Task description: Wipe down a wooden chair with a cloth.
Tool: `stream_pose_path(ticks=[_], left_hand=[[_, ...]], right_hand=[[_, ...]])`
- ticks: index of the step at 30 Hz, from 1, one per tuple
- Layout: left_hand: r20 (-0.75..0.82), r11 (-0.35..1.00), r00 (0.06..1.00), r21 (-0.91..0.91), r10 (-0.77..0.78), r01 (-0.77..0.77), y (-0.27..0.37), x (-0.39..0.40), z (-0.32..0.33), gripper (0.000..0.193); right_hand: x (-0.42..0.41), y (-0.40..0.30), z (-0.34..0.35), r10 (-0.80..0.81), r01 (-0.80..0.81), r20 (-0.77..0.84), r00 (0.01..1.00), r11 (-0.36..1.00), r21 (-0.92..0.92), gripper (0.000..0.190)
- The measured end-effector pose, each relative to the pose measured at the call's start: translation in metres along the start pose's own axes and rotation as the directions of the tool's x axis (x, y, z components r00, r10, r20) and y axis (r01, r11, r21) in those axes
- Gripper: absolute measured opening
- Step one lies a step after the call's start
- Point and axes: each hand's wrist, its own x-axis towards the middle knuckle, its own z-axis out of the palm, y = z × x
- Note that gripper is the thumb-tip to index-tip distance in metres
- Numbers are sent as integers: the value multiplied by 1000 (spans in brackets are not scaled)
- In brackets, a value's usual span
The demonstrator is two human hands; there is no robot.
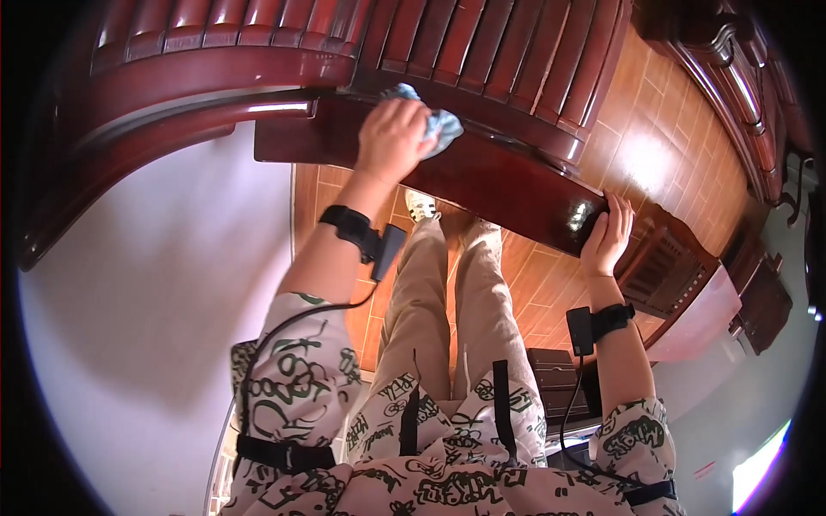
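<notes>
My left hand (pixel 392 138) is closed around a crumpled light-blue cloth (pixel 441 131) and presses it on the inner edge of a broad wooden armrest (pixel 503 174). The armrest is dark red, glossy and flat on top, belonging to a slatted wooden sofa. At its front end, my right hand (pixel 610 235) grips the corner, thumb on the near side and fingers over the end. Part of the cloth sticks out beyond my left fingers; the rest is hidden under the palm. Beyond the armrest lie the sofa's seat slats (pixel 477 51).
The slatted sofa back (pixel 226 64) stands along a white wall (pixel 161 258) at left. Wood-look floor tiles (pixel 645 129) run to more carved dark furniture (pixel 735 84) at right. A low wooden cabinet (pixel 668 267) stands near my right hand. Cables hang from devices strapped to both wrists.
</notes>
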Motion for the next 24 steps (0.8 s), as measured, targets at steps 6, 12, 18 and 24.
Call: stream_pose_path(ticks=[6,12,18,24], left_hand=[[116,959,992,284,-38,3,-83,-12,-41,22],[-118,982,980,86,-158,169,-19,-27,5,24],[-46,991,992,-74,-117,113,5,-40,-4,48],[83,985,993,155,-88,74,-67,-93,-43,71]], right_hand=[[2,-4,0,0,0,-7,1000,1000,-31,31],[1,-3,1,-10,9,-14,1000,999,-44,31],[-2,-2,-1,-13,13,-1,1000,999,-32,30],[-1,-4,2,-25,25,-2,1000,999,-48,30]])
